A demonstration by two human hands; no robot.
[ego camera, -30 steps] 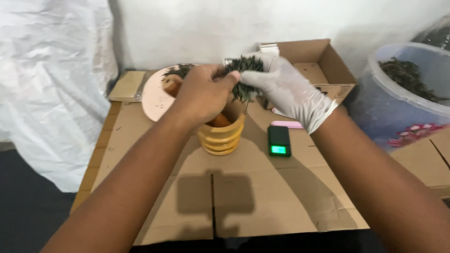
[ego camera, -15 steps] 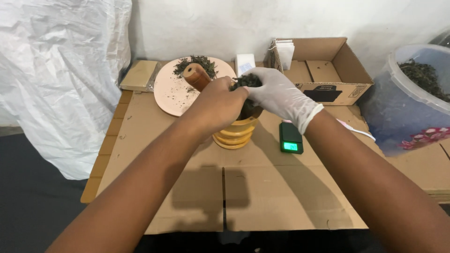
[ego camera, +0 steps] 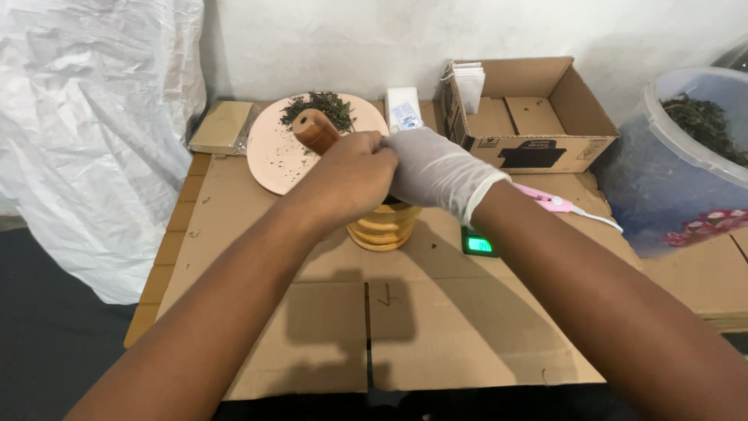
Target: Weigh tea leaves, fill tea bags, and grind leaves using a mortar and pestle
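**Two hands over a wooden mortar on a cardboard-topped table**

Flattened cardboard [ego camera: 436, 327] covers the table, with a white wall behind and white plastic sheeting [ego camera: 93, 132] hanging at nine o'clock. At the centre stands a ribbed yellow wooden mortar [ego camera: 383, 228], mostly hidden under both hands. The bare left hand [ego camera: 351, 181] curls over its top, fingers bent inward; the right hand [ego camera: 435, 171], in a white glove, presses against it from three o'clock, fingers closed over the same spot. What either hand grips cannot be told, since the fingers cover it.

At eleven o'clock of the mortar lies a round pink plate [ego camera: 280, 156] carrying a heap of dried green leaves [ego camera: 321, 104] and a wooden pestle [ego camera: 315, 129] lying on its side. A small white packet [ego camera: 403, 111] stands just beyond the hands at twelve o'clock. An open cardboard box [ego camera: 538, 117] sits at one o'clock. At three o'clock, a small scale with a lit green display [ego camera: 480, 244] peeks out beside the right forearm, a pink tool [ego camera: 545, 199] lying near it. A large clear tub [ego camera: 686, 156] holding more dried leaves stands at the far right edge.
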